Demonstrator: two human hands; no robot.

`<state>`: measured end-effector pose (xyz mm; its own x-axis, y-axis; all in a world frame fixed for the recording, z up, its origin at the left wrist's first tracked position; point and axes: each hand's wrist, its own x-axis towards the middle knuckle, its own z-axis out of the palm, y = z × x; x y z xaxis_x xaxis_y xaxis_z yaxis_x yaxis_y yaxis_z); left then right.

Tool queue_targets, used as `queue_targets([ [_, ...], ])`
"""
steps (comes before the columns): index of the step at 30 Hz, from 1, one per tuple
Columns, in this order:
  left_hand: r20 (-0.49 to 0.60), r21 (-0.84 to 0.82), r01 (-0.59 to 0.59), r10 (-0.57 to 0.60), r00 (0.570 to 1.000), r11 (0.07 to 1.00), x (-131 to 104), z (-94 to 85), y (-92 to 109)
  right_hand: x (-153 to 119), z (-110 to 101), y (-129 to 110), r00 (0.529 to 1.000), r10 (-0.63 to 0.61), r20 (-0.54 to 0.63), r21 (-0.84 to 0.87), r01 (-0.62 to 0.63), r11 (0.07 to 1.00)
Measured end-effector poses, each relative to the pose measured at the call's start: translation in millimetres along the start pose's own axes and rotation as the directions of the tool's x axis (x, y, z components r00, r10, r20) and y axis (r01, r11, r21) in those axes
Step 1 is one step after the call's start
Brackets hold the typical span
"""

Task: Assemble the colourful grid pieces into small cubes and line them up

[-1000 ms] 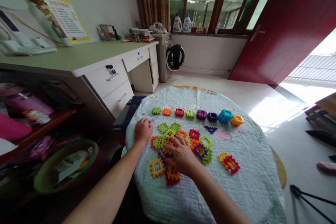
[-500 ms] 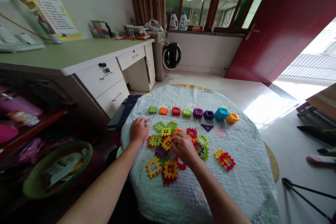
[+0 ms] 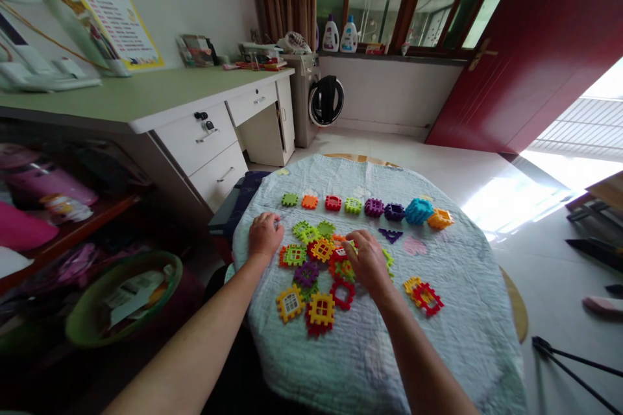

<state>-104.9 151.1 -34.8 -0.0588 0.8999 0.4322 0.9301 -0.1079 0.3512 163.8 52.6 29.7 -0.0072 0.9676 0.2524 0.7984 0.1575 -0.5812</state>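
Note:
My left hand (image 3: 265,235) rests on the cloth left of a loose pile of plastic tiles, its fingers loosely curled with nothing visible in them. Over the right part of the pile is my right hand (image 3: 368,259), fingers bent downward at a red tile and a green tile; whether it grips one is unclear. A purple tile (image 3: 306,273), a yellow tile (image 3: 322,249) and a red frame (image 3: 342,294) lie in the pile. Behind it runs a row of coloured stacks, from a green one (image 3: 290,199) to a blue one (image 3: 419,210) and a yellow one (image 3: 440,218).
A dark purple triangular piece (image 3: 390,235) lies between row and pile. Red and yellow tiles (image 3: 428,299) overlap at the right of the cloth-covered round table (image 3: 467,337). A green basket (image 3: 78,331) stands at the lower left, below a desk (image 3: 170,94).
My right hand has shifted right over the pile, uncovering the purple tile and red frame. A yellow tile sits farther back in the pile. The camera view has shifted slightly.

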Motion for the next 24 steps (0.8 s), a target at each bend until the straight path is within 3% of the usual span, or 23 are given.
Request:
queue_targets([
  [4,0.008,0.007,0.003,-0.003,1.0,1.0,-0.2,0.3,-0.4,-10.1,7.6,-19.5,0.981,-0.171,0.09,0.095,0.162,0.982],
  [7,0.008,0.006,-0.001,0.001,1.0,1.0,-0.2,0.1,-0.7,-10.1,6.4,-19.3,0.965,-0.228,0.134,0.225,0.194,0.955],
  [12,0.009,0.002,-0.008,0.008,1.0,1.0,0.2,0.7,-1.5,-7.1,-26.2,19.7,0.998,-0.036,-0.056,0.195,0.046,0.98],
  [14,0.012,0.004,-0.001,0.001,1.0,1.0,0.6,1.4,-2.4,-14.2,-42.5,35.8,0.999,0.028,-0.016,0.106,-0.026,0.994],
  [17,0.013,0.012,-0.008,0.007,1.0,1.0,1.1,2.4,-4.3,-32.9,-55.7,46.4,0.989,0.059,0.135,-0.062,-0.051,0.997],
  [20,0.009,0.023,-0.022,0.021,1.0,0.999,1.2,2.2,-5.0,-48.7,-52.0,42.4,0.969,0.106,0.222,-0.169,-0.069,0.983],
  [24,0.001,0.031,-0.026,0.026,1.0,0.999,0.8,0.2,-3.2,-52.6,-39.6,33.4,0.956,0.172,0.238,-0.233,-0.115,0.966],
])
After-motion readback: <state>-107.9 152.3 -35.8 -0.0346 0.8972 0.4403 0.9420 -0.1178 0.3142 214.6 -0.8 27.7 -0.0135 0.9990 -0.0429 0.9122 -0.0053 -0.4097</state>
